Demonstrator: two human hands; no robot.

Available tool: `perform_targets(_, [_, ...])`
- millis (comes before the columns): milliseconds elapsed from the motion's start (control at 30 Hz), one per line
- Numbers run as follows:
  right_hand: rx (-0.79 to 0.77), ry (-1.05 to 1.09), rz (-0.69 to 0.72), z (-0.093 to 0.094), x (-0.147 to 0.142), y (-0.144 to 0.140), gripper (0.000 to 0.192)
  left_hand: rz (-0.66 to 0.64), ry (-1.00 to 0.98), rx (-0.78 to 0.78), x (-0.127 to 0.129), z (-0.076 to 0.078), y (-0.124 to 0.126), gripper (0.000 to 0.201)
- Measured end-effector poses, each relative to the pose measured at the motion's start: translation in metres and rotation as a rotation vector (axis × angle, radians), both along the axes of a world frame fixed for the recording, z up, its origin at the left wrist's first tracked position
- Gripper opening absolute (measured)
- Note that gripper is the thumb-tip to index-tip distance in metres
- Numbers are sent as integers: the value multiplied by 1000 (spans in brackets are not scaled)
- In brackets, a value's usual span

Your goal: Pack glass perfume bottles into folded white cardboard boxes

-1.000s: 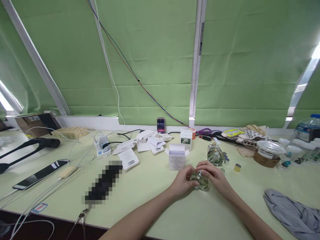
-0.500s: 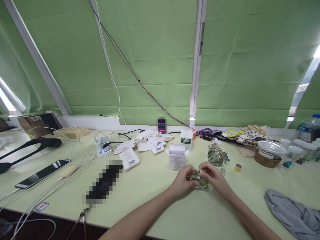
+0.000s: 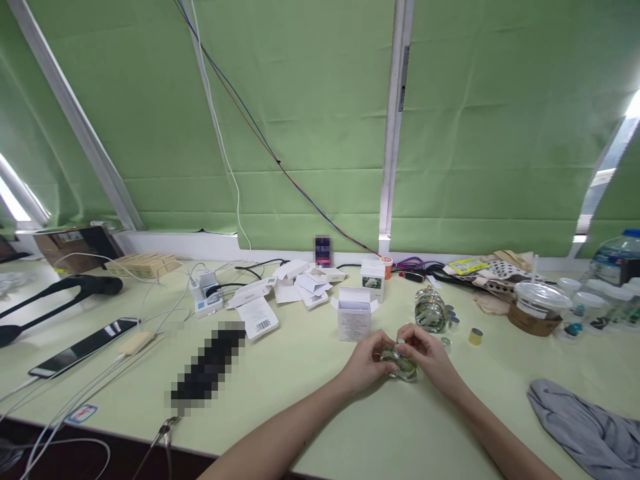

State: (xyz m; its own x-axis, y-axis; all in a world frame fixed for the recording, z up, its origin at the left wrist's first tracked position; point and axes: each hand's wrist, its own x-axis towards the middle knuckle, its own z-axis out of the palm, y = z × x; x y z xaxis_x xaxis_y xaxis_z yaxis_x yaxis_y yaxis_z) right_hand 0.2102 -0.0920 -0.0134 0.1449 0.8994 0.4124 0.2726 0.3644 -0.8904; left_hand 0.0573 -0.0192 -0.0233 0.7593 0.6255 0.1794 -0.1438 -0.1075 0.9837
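Observation:
Both my hands meet over a small clear glass bottle (image 3: 403,369) with green inside, resting on the pale green table (image 3: 310,380). My left hand (image 3: 365,363) grips its left side. My right hand (image 3: 427,353) covers its top and right side, fingertips curled at the bottle's neck. Just behind my hands stands an open white box (image 3: 354,319). A second glass bottle (image 3: 430,311) lies behind my right hand, with small caps (image 3: 475,335) beside it.
Flattened white cartons (image 3: 295,283) and a labelled box (image 3: 373,279) lie at the back. A phone (image 3: 83,347), cables and a charger (image 3: 206,297) are at left. A lidded cup (image 3: 537,307), containers and a grey cloth (image 3: 585,427) are at right.
My right hand's fingers have drawn in closer over the top of the bottle. The bottle and my left hand stay in place.

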Motion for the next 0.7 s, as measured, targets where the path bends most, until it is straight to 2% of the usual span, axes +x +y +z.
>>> perform_targets(133, [2,17,-10,-4,2,0,25,-1,-4,-15,0,0,0,29])
perform_targets(333, [49,-50,56,1,5,-6,30,-22,7,16,0,-2,3,29])
perform_targets(467, [62,-95,47,2,5,-5,24,-6,-8,30,0,-4,4,29])
perform_targets(700, [-9,50,12,-7,2,0,23,-7,-12,6,0,-5,3,28])
